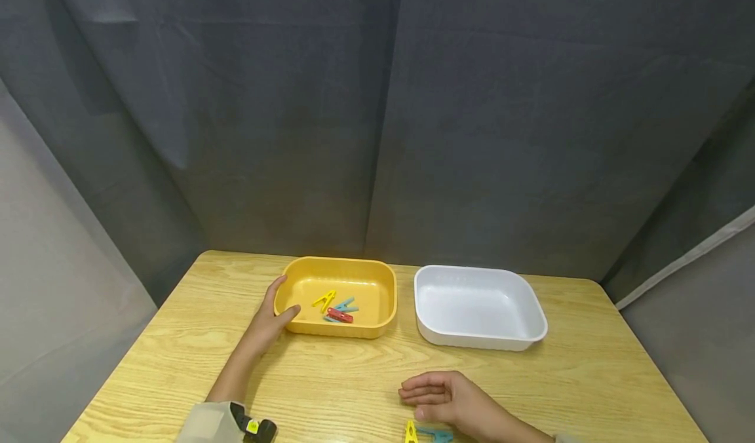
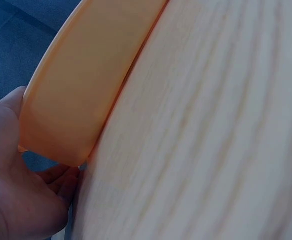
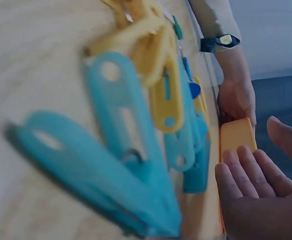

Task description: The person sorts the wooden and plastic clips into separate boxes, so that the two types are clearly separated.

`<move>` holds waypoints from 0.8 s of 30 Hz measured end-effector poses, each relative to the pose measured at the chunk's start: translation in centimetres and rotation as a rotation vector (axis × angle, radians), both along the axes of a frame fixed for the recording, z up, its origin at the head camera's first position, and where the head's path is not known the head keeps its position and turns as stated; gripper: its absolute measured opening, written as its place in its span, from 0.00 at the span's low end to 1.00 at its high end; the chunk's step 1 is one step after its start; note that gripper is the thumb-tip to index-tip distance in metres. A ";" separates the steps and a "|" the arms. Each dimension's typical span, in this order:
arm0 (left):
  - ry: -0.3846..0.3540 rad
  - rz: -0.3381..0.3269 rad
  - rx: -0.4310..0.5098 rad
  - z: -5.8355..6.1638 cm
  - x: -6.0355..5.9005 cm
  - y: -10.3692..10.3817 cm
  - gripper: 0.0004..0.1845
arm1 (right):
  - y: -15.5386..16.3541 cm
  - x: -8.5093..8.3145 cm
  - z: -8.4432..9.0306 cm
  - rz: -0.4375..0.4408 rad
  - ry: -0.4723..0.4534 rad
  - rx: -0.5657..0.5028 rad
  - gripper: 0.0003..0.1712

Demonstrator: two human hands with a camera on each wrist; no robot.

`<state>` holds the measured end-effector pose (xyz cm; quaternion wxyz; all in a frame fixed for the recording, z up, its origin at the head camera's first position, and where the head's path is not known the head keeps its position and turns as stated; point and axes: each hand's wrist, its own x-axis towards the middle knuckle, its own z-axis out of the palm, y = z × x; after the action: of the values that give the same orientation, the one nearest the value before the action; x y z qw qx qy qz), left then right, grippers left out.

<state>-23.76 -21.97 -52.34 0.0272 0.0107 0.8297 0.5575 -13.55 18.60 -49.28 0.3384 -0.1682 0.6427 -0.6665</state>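
My left hand (image 1: 267,322) grips the left end of a yellow plastic tray (image 1: 386,328), the thumb over its rim. In the left wrist view, the fingers bend beneath the tray's corner (image 2: 71,90). Lying in that tray are a yellow clothespin (image 1: 328,299), a red clothespin (image 1: 340,315) and blue ones. Above the table's near part, my right hand (image 1: 460,404) has its fingers extended and holds nothing. Beside it lie a yellow clothespin (image 1: 411,432) and a blue clothespin (image 1: 436,435). In the right wrist view, several clothespins (image 3: 121,115) form a loose pile.
To the right of the yellow tray stands a white tray (image 1: 480,338) with nothing seen inside. Both rest on a wooden table (image 1: 330,384), towards its far edge. Grey curtains (image 1: 472,135) hang behind and at the sides.
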 end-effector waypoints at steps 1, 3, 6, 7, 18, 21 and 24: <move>0.000 -0.002 0.002 0.0 0.0 0.0 0.44 | 0.1 0.1 -0.1 0.011 0.007 0.012 0.26; -0.003 0.000 0.010 0.0 0.0 0.0 0.44 | 0.1 0.3 -0.3 0.034 0.021 0.035 0.26; -0.005 0.000 0.015 0.0 0.0 0.0 0.43 | 0.1 0.6 -0.5 0.072 0.054 0.061 0.27; -0.005 0.001 0.015 0.0 0.0 0.0 0.43 | 0.1 0.7 -0.5 0.084 0.058 0.069 0.27; -0.006 0.007 0.011 -0.1 -0.1 0.0 0.43 | -0.2 1.8 -0.7 0.144 0.158 0.281 0.29; -0.023 0.017 0.013 0.0 0.0 0.1 0.43 | -0.2 1.9 -0.8 0.180 0.242 0.323 0.29; -0.037 0.026 0.005 0.1 0.0 0.2 0.43 | -0.1 1.9 -1.0 0.221 0.322 0.327 0.27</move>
<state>-23.73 -21.77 -52.22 0.0350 -0.0104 0.8277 0.5600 -11.70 18.51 -50.29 0.3254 -0.2844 0.7652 -0.4771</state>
